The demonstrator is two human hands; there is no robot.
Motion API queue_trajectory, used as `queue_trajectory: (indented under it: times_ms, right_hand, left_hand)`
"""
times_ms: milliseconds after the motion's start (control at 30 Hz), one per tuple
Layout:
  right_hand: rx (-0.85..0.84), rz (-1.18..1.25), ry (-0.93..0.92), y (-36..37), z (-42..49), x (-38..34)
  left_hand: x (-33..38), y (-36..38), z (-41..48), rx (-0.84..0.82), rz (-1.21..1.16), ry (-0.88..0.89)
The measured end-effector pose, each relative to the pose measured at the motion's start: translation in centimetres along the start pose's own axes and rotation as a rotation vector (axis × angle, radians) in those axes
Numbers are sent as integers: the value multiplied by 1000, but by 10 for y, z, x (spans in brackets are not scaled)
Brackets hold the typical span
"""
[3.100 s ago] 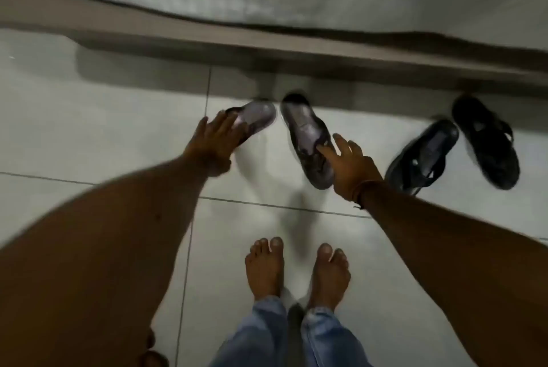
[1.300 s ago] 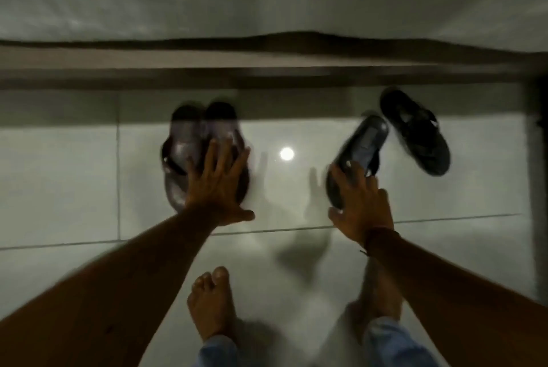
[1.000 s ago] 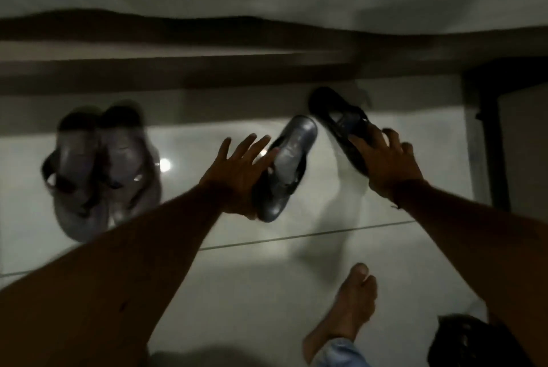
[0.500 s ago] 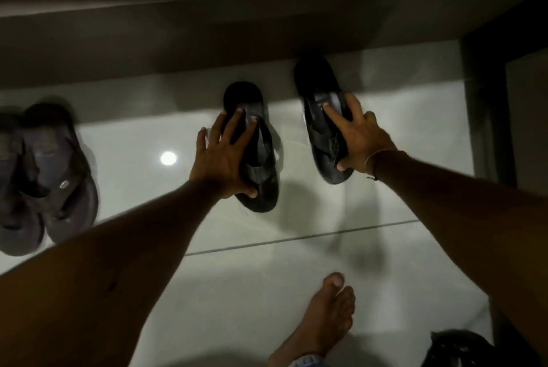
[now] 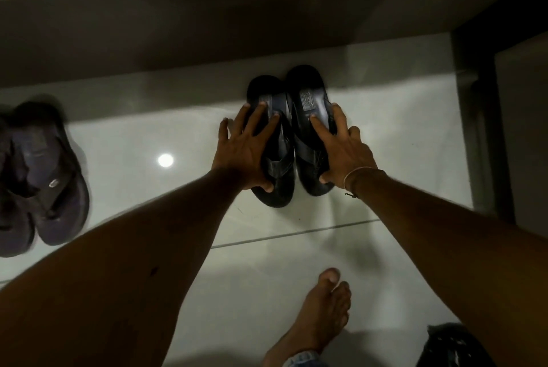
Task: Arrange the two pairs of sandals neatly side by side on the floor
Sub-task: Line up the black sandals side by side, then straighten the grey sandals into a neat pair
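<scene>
Two black sandals lie side by side on the glossy floor, touching along their inner edges. My left hand (image 5: 247, 148) presses flat on the left black sandal (image 5: 274, 159), thumb wrapped at its near end. My right hand (image 5: 344, 148) grips the right black sandal (image 5: 307, 99) from its outer side, a thread band on the wrist. At the far left edge the other pair, two dark grey flip-flops (image 5: 44, 176), lies together, partly cut off by the frame.
A low dark ledge (image 5: 178, 25) runs along the wall just beyond the sandals. A dark vertical frame (image 5: 486, 129) stands at the right. My bare foot (image 5: 320, 313) is on the tiles below; a dark object (image 5: 456, 346) sits bottom right.
Both hands slid the black sandals together; half a second ago a gap lay between them, now they touch. The view shifted slightly left to right.
</scene>
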State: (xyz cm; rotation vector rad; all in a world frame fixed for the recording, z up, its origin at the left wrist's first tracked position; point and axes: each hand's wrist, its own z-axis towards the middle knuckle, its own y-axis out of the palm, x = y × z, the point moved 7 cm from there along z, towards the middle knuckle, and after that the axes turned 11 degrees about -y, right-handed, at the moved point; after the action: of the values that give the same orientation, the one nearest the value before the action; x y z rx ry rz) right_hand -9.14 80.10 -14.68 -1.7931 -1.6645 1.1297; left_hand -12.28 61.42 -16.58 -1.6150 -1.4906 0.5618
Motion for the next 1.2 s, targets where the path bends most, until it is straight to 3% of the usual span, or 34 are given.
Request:
queue_trajectory:
  times_ms: [167, 333, 467, 600, 767, 1000, 1200]
  right_hand:
    - [9, -81, 8, -8, -7, -8]
    - [148, -244, 59, -19, -32, -57]
    - [176, -168, -31, -4, -33, -166]
    - [152, -35, -205, 26, -1, -317]
    - [55, 56, -300, 64, 55, -451]
    - [-20, 33, -213, 94, 98, -501]
    - [49, -4, -111, 107, 95, -501]
  left_hand:
    - [2, -1, -3, -1, 19, -19]
    - [-37, -18, -46, 25, -76, -6]
    - [-134, -35, -101, 38, -78, -29]
    - [-276, -57, -159, 97, -74, -179]
    - [-431, -69, -203, 85, -50, -323]
    - [-512, -43, -196, -38, 13, -393]
    - [-510, -24, -193, 49, -4, -369]
